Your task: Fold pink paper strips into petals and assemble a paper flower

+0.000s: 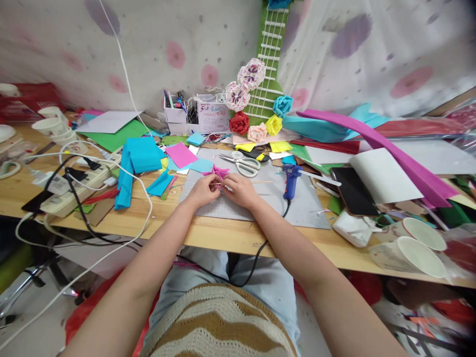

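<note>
Both my hands meet over a grey cutting mat (305,210) on a wooden table. My left hand (203,190) and my right hand (241,190) are closed in a pinch on a thin wooden stick (256,182) that runs to the right. A magenta folded paper shape (216,172) sits at the fingertips, touching the stick's left end. White-handled scissors (242,163) lie just beyond my hands. A blue glue gun (290,180) stands on the mat to the right, its black cord hanging over the table edge.
Coloured paper sheets (143,153) lie to the left, with a power strip (80,186) and tangled cables. Paper flowers (247,106) and small boxes (197,116) stand at the back. A dark tablet (351,191), purple foam strip (390,151) and paper cups (412,248) crowd the right.
</note>
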The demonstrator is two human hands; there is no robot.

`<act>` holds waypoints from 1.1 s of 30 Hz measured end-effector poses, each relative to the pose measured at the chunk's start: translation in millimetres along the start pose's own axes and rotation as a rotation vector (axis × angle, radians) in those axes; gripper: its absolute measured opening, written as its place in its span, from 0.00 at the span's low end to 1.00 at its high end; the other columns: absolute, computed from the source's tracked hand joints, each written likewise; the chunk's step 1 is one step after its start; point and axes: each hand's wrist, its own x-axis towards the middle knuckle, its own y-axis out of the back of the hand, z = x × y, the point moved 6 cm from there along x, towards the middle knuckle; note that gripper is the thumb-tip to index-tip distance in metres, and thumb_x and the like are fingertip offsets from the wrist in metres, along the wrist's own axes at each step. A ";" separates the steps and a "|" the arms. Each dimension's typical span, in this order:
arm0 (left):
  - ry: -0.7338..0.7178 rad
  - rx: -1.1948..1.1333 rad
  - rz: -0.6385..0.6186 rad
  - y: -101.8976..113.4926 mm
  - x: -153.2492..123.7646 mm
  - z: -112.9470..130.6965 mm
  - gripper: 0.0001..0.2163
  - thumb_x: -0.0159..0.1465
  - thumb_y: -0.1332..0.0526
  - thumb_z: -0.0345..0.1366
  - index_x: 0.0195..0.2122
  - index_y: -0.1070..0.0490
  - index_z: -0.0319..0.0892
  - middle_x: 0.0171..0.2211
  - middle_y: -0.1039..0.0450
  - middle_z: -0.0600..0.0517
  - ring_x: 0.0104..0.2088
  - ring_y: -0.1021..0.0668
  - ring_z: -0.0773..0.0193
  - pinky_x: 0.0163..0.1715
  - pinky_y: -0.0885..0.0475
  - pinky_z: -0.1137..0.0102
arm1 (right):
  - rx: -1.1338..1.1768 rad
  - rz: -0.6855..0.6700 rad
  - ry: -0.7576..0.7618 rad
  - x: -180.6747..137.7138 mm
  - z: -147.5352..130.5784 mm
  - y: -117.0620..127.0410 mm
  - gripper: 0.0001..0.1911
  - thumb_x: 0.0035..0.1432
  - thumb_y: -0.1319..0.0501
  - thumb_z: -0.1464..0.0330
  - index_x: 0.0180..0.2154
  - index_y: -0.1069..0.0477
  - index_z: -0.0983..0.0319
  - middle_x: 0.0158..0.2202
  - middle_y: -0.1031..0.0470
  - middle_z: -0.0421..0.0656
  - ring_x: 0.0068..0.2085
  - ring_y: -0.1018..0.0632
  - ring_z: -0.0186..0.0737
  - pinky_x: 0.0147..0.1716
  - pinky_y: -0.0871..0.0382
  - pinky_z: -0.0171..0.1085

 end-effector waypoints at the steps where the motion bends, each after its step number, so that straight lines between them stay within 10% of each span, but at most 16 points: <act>1: -0.009 0.012 -0.002 -0.2 0.0 0.8 0.10 0.49 0.43 0.26 0.34 0.33 0.39 0.29 0.27 0.53 0.26 0.27 0.70 0.26 0.32 0.76 | -0.008 0.005 0.002 0.1 -0.4 0.3 0.08 0.60 0.48 0.70 0.34 0.31 0.62 0.36 0.28 0.46 0.39 0.29 0.37 0.36 0.38 0.35; 33: -0.330 0.478 0.150 9.6 -5.8 21.8 0.11 0.58 0.44 0.31 0.42 0.28 0.43 0.40 0.28 0.50 0.40 0.26 0.65 0.39 0.30 0.72 | -0.013 0.151 -0.174 -3.2 13.0 13.1 0.07 0.58 0.46 0.68 0.31 0.31 0.61 0.30 0.28 0.42 0.32 0.30 0.35 0.29 0.42 0.33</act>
